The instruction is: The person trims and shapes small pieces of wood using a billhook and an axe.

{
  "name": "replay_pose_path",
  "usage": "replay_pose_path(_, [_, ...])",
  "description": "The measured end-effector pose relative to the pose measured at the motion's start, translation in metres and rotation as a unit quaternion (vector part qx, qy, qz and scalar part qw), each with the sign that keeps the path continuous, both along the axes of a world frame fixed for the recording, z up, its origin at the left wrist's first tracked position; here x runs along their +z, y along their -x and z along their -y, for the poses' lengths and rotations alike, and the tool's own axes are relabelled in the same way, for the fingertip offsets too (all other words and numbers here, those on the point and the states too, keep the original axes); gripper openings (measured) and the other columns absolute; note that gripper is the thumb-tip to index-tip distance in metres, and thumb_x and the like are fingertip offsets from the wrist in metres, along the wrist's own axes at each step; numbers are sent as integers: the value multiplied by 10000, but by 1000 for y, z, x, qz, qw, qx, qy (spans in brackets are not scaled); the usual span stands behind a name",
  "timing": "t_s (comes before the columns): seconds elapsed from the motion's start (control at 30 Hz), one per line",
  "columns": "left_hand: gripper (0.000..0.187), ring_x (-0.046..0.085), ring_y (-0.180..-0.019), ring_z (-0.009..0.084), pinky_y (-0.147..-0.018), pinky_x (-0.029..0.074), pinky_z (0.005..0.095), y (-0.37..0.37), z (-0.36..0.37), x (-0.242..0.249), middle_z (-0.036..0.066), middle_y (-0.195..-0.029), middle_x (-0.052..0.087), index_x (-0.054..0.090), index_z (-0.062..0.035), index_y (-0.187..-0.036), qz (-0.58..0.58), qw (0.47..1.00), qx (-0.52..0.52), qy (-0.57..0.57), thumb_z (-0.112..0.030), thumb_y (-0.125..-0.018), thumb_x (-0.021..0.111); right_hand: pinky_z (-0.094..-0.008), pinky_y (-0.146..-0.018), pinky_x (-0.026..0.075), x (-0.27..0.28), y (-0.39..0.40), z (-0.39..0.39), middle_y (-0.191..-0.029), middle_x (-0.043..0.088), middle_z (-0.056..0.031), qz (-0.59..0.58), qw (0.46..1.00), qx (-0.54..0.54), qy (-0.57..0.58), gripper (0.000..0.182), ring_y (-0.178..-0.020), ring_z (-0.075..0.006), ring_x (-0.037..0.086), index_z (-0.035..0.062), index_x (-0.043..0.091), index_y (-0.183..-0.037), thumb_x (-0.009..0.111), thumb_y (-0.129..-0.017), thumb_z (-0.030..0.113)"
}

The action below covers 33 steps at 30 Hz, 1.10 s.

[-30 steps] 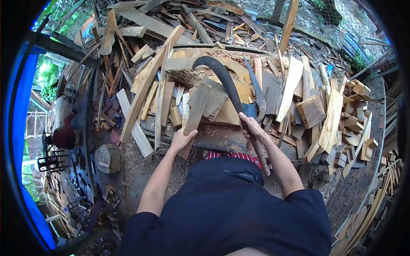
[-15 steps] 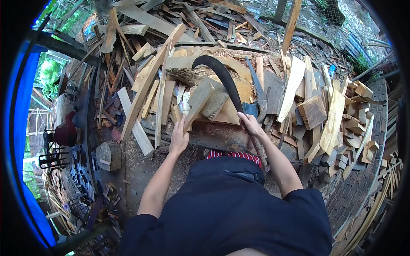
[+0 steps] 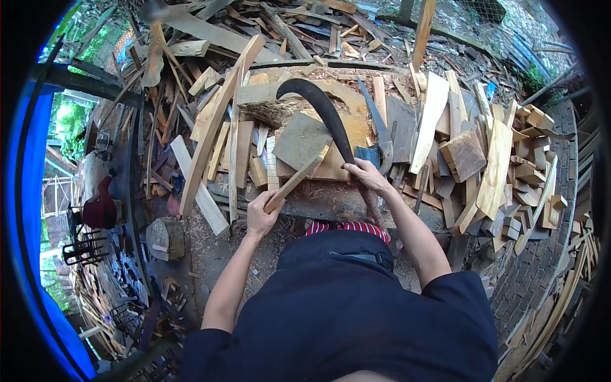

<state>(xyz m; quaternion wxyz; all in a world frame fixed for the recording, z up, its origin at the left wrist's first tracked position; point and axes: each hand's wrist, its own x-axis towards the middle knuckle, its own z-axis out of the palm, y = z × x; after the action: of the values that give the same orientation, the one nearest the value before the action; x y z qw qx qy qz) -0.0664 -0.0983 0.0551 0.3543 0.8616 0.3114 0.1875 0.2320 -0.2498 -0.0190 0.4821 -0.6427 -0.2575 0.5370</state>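
Observation:
My left hand (image 3: 262, 214) is closed around the lower end of a narrow wood strip (image 3: 298, 179), which slants up to the right with its thin edge facing me. In my right hand (image 3: 368, 176) is the handle of a big sickle-shaped machete (image 3: 326, 113). Its dark blade arches up and to the left, with the tip over a rough timber (image 3: 264, 95). The strip's upper end is close to the blade's lower part. Behind the strip lies a squarish grey wood block (image 3: 300, 141) on the workbench. A handsaw (image 3: 377, 121) rests to the right of the blade.
A long beam (image 3: 219, 127) leans at the left of the bench. Pale boards (image 3: 431, 121) and many cut blocks (image 3: 463, 156) are heaped on the right. A stump (image 3: 167, 239) stands at lower left, near a dark red chair (image 3: 100, 207). Scrap wood covers the ground behind.
My left hand has turned the strip from its broad face to its edge and tipped it rightward, uncovering more of the grey block. The machete has shifted slightly left in view.

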Motion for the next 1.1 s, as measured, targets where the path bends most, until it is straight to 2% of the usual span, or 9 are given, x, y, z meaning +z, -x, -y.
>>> replay_pose_path(0.1, [259,673,-853,349,-729,529,364,-1,-1,-2,150,-936,670,641,-20,-1045,-34,999,-9,-33,-206,-878,709,-314,-621,487,-3,1,0,-685,638,-59,19,1000,13,0,401,-646,-149,630,16,610,-914,576,-957,414])
replay_pose_path(0.17, [265,661,-860,365,-726,526,381,-3,0,-6,150,-944,661,634,-31,-1059,-40,999,9,-23,-220,-885,700,-352,-646,495,-7,8,0,-678,658,-113,200,979,-6,44,420,-680,-225,672,-3,613,-909,576,-943,415])
replay_pose_path(0.2, [272,649,-867,380,-724,523,398,-2,0,-8,149,-952,652,627,-41,-1072,-50,998,26,-13,-234,-892,691,-412,-638,498,0,16,2,-664,648,-182,293,954,-51,41,403,-683,-334,678,-7,618,-872,594,-914,393])
replay_pose_path(0.33, [301,646,-912,384,-757,520,441,-4,-1,-8,138,-994,651,602,-66,-1103,-99,992,67,-42,-233,-872,700,-479,-563,473,31,29,8,-603,587,-216,417,898,-140,4,345,-597,-406,629,9,597,-758,634,-875,332])
replay_pose_path(0.43, [349,643,-939,381,-774,518,437,-4,-1,-13,134,-1039,642,592,-73,-1123,-117,983,91,-105,-214,-829,717,-477,-563,470,50,29,13,-592,577,-208,436,887,-151,-8,337,-606,-404,628,7,572,-739,646,-872,308])
replay_pose_path(0.6, [545,547,-953,312,-783,421,428,-6,-2,-7,113,-979,507,509,-97,-1228,-163,961,65,-215,-168,-741,745,-475,-558,486,68,28,24,-668,593,-212,463,877,-95,-83,152,-623,-408,628,51,488,-888,611,-903,139])
replay_pose_path(0.7, [555,546,-962,307,-799,420,427,-7,2,2,108,-989,508,511,-104,-1235,-190,955,72,-219,-174,-739,750,-487,-543,481,78,31,30,-672,603,-213,473,876,-78,-57,145,-632,-414,632,68,500,-891,604,-914,166])
replay_pose_path(0.87, [679,517,-901,277,-732,376,393,-4,1,-3,99,-969,485,462,-122,-1313,-190,945,72,-257,-476,-800,733,-491,-538,472,66,35,40,-667,597,-228,466,883,-47,-39,183,-635,-427,627,56,511,-913,598,-936,216])
replay_pose_path(1.1, [674,551,-901,318,-716,415,420,-6,3,6,131,-991,484,438,-124,-1351,-222,947,70,-221,-495,-845,685,-491,-546,470,67,43,45,-670,605,-233,430,902,-39,0,247,-637,-437,630,41,520,-942,618,-939,267])
